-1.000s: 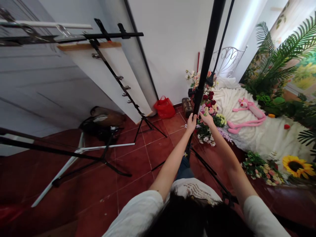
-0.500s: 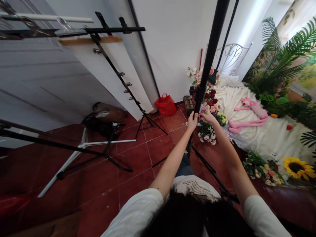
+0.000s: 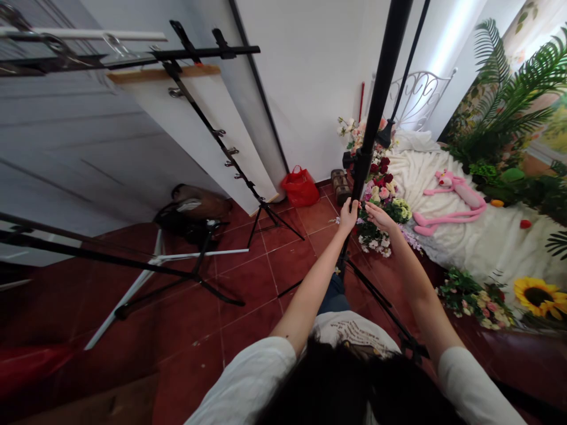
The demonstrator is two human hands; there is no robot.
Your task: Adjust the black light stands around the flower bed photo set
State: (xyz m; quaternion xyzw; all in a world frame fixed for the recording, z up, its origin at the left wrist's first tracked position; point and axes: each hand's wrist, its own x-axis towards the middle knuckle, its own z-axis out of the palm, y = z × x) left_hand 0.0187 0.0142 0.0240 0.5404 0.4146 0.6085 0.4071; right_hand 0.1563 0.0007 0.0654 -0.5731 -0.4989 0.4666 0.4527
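The person wears a white T-shirt [image 3: 358,333] with loose short sleeves [image 3: 465,372] and lines of small brown lettering [image 3: 354,332] across the front. Below it are blue trousers [image 3: 334,297]. Both wrists are bare, and dark hair [image 3: 349,383] hangs over the lower chest area.

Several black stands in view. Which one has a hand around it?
The tall stand right in front of the person: the left hand wraps its pole. The board stand and far-left stand have no hand on them.

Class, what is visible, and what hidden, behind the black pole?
Flowers and a white wall show on both sides of the black pole; anything directly behind it is covered.
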